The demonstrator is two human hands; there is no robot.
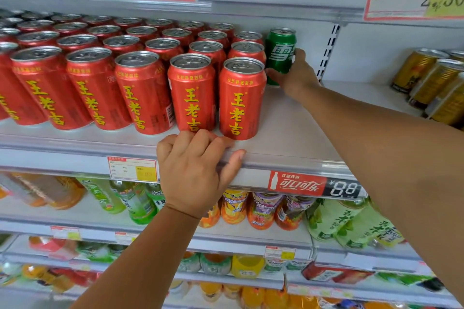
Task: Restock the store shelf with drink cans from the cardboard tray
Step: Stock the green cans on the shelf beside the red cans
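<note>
A green drink can (pixel 280 54) stands upright at the back of the white shelf (pixel 296 133), right of the red cans. My right hand (pixel 297 74) reaches in and grips the green can around its lower right side. Several rows of red cans with yellow characters (pixel 195 93) fill the shelf's left and middle. My left hand (pixel 193 170) holds the shelf's front edge, its fingers curled over the lip just below the two front red cans. No cardboard tray is in view.
Gold cans (pixel 431 83) stand on the neighbouring shelf section at the right. Bare shelf surface lies between the red cans and the slotted upright (pixel 326 52). Price tags hang above and on the shelf edge. Bottled drinks (pixel 256 208) fill the lower shelves.
</note>
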